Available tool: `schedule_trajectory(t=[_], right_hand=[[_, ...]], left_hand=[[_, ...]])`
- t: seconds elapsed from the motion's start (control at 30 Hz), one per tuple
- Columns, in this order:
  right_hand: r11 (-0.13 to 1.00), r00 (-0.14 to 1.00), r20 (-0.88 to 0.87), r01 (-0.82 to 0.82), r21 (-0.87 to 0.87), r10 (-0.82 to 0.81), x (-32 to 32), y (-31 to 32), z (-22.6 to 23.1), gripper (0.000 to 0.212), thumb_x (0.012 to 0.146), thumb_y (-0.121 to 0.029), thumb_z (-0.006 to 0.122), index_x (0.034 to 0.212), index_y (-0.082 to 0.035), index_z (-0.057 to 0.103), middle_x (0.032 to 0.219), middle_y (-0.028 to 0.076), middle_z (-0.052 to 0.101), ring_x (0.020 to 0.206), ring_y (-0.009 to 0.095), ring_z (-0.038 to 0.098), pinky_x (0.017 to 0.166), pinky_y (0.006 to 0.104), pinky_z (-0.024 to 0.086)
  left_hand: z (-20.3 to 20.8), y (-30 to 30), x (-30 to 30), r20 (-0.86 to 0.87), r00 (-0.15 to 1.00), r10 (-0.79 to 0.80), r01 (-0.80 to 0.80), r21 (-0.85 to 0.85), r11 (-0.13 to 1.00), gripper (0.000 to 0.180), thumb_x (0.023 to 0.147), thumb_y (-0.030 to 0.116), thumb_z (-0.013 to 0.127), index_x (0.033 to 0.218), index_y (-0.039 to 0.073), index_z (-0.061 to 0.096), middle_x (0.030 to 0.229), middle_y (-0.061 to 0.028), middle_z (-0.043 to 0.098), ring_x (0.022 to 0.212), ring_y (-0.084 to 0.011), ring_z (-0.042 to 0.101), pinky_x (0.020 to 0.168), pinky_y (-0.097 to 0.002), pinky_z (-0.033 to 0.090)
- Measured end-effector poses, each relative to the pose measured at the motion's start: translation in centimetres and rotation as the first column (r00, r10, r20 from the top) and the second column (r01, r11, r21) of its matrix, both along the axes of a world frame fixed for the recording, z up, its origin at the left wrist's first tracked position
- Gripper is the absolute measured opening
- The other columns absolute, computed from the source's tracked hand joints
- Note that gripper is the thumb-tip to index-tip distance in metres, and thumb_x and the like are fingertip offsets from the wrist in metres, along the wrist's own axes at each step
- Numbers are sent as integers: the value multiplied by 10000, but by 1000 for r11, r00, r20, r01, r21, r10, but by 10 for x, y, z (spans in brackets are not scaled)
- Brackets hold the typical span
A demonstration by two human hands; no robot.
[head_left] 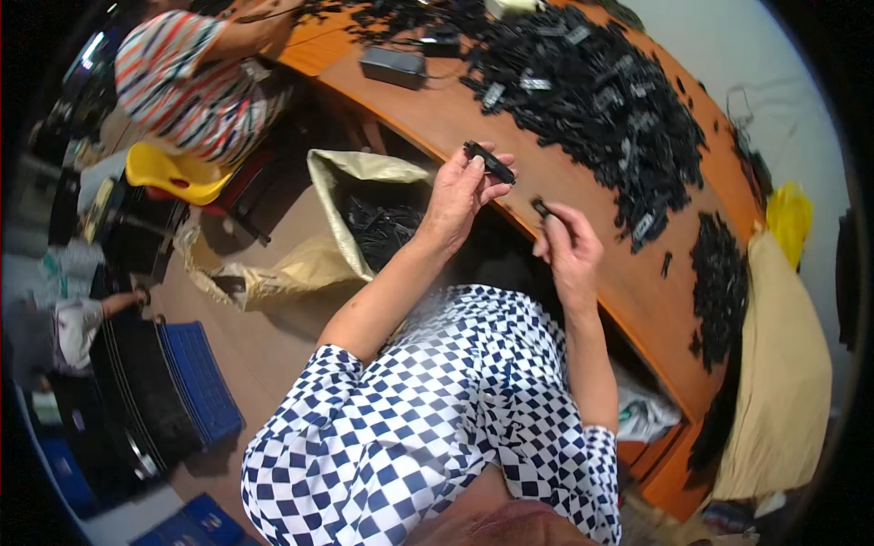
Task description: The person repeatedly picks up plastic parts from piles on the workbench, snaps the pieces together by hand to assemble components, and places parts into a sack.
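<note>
My left hand (462, 196) is raised at the table's near edge, its fingers closed on a slim black plastic part (490, 163) with a long, narrow body. To its right, my right hand (572, 250) pinches a smaller black piece (541, 208) between thumb and forefinger. The two pieces are apart. Beyond both hands a large heap of similar black parts (583, 100) covers much of the wooden table (546, 168). A smaller pile of black pieces (717, 282) lies at the right end, with a single black part (666, 264) beside it.
An open woven sack (332, 205) holding black parts stands left of my left arm. A black box-shaped device (393, 68) sits on the table. One person in a striped shirt (182, 77) works beyond a yellow chair (177, 173). Blue crates (202, 378) stand lower left; a tan sack (778, 373) is at right.
</note>
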State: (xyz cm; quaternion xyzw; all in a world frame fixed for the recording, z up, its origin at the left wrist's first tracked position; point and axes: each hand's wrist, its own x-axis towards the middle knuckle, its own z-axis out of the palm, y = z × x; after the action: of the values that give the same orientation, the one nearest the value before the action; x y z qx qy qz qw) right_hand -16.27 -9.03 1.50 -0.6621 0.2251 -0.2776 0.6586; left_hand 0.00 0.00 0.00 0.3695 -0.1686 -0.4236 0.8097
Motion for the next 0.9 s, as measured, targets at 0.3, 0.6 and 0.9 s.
schedule_trajectory(t=[0.3, 0.6, 0.9], right_hand=[[993, 984, 167, 46, 109, -64, 10, -10, -13, 221, 932, -23, 515, 1137, 55, 536, 925, 87, 618, 650, 60, 524, 577, 181, 441], [996, 992, 84, 90, 30, -92, -1, -11, -19, 154, 920, -15, 535, 1057, 29, 589, 805, 32, 591, 626, 53, 500, 558, 174, 417], [938, 979, 33, 204, -280, -203, -15, -5, -20, 79, 874, 11, 574, 928, 10, 631, 702, 27, 580, 535, 57, 514, 461, 202, 410]], left_hand=[[-3, -27, -39, 463, 884, -63, -7, 148, 989, 335, 997, 183, 391, 1282, 11, 431, 1199, -141, 558, 1021, -150, 582, 860, -277, 490], [-8, -23, -47, 482, 856, -189, 143, 131, 981, 335, 935, 27, 412, 1265, -24, 444, 1205, -133, 549, 1060, -166, 556, 907, -306, 480], [-12, -32, -74, 344, 933, -109, 66, 136, 988, 241, 951, 170, 524, 1120, 0, 546, 1094, -81, 613, 924, -104, 580, 826, -253, 483]])
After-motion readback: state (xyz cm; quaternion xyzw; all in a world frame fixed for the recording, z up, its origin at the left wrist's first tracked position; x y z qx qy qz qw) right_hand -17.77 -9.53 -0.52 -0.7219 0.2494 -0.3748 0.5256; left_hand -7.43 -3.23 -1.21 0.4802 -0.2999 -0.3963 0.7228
